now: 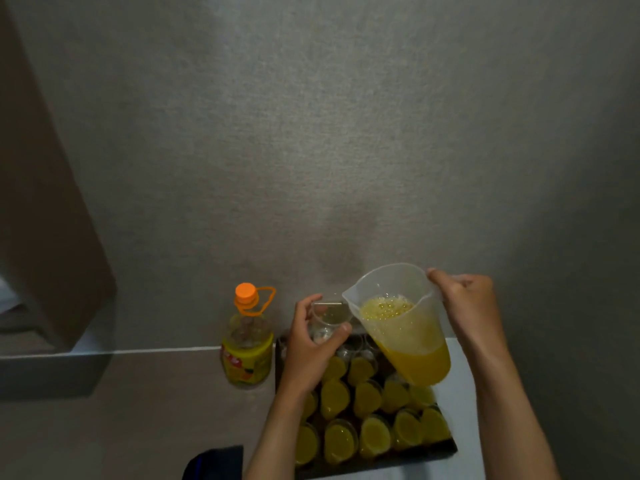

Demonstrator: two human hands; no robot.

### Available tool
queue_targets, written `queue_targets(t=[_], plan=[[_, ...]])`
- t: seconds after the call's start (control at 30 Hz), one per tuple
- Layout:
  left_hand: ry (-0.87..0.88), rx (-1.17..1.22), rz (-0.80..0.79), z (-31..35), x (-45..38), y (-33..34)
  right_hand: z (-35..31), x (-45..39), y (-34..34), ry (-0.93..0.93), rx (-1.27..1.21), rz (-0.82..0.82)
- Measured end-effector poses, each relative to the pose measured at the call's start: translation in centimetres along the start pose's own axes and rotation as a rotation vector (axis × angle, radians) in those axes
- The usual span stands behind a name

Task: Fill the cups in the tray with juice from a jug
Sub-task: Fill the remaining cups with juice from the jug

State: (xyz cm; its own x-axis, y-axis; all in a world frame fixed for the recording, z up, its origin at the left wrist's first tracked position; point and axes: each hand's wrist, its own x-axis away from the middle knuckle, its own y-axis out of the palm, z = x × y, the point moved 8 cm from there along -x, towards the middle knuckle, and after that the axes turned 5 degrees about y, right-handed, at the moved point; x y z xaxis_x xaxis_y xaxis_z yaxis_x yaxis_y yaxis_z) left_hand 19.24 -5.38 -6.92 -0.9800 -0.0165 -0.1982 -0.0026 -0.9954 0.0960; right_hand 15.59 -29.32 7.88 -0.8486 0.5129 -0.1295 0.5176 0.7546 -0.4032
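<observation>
One jug [398, 320], one bottle [247, 337], one tray [377, 460]. Filled cups [337, 441] in the tray: at least twelve in view, in rows; more may lie under the left forearm. A few clear empty cups [349, 351] stand at the tray's far edge, their number unclear behind the hand and jug.

Right hand [462, 292] grips the jug's handle, fingers curled round it. Jug is translucent plastic, tilted left, spout over the rim of a clear cup [329, 317]. Yellow juice fills its lower half, with froth and bubbles on the surface.

Left hand [311, 337] holds that clear cup raised above the tray's far left corner, thumb on the near side, fingers wrapped behind. Cup looks nearly empty.

Bottle stands upright just left of the tray: orange cap with a loop handle, yellow label, a low level of juice inside. The tray is dark and sits on a pale counter [138, 410] against a grey wall [311, 133]. A dark object [214, 462] shows at the near edge, left of the tray; a brown panel [45, 202] rises at far left.
</observation>
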Motion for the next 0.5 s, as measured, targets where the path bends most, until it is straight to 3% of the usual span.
queue_targets(t=[0.5], plan=[[-0.004, 0.033, 0.0, 0.2, 0.5, -0.2, -1.8, 0.9, 0.1, -0.001, 0.212, -0.029]])
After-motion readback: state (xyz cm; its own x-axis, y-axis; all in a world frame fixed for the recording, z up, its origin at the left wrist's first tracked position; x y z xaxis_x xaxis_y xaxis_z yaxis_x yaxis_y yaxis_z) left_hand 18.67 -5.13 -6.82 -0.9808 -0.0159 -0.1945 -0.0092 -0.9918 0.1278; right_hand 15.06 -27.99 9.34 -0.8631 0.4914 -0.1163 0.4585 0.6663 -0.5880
